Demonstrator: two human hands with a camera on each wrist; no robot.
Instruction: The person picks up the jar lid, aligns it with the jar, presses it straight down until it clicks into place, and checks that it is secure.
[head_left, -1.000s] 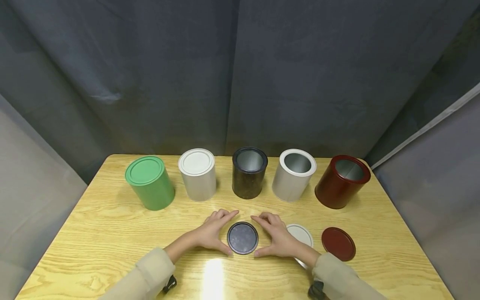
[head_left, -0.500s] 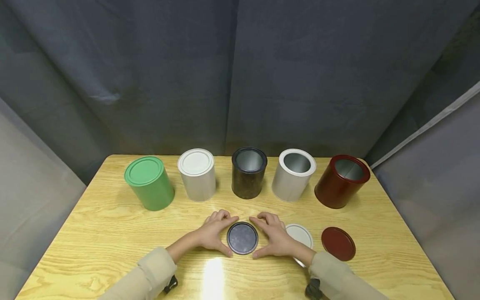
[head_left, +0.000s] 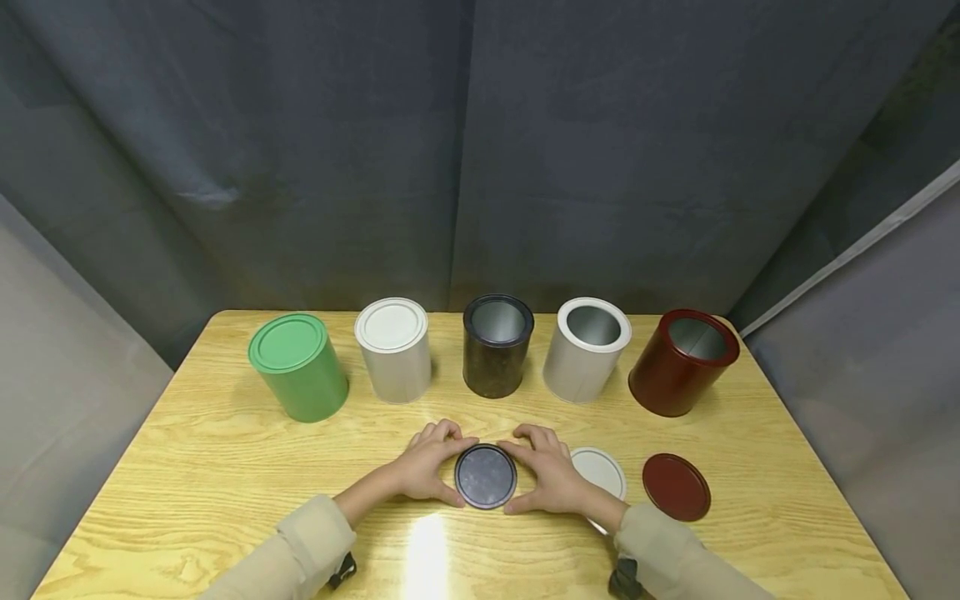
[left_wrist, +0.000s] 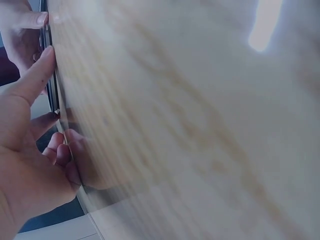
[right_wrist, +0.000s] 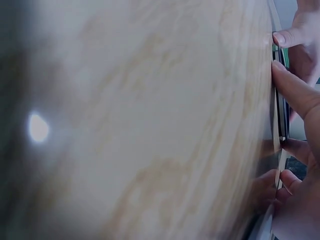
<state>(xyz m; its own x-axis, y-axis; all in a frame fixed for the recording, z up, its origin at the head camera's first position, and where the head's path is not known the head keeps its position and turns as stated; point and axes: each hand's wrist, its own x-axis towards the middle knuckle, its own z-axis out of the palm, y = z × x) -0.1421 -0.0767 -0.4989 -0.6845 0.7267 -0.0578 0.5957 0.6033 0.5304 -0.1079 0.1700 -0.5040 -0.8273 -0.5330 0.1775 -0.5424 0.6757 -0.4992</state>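
Observation:
A round black can lid (head_left: 486, 476) lies flat on the table in the head view. My left hand (head_left: 429, 467) holds its left side, index fingertip at the far edge and thumb at the near edge. On the opposite side my right hand (head_left: 553, 477) grips it the same way, with the other fingers loosely curled. Both wrist views show the lid edge-on, low against the tabletop, between thumb and index finger. Behind the hands stands an uncovered black can (head_left: 495, 367).
A white lid (head_left: 600, 469), partly under my right forearm, and a dark red lid (head_left: 677, 487) lie to the right. Uncovered white (head_left: 579, 375) and dark red cans (head_left: 671, 379) stand behind them. Lidded green (head_left: 309, 387) and white cans (head_left: 401, 371) stand at left.
Both hands have closed in slightly on the black lid from either side, so thumbs and index fingertips now meet its rim. The lid and cans have not moved.

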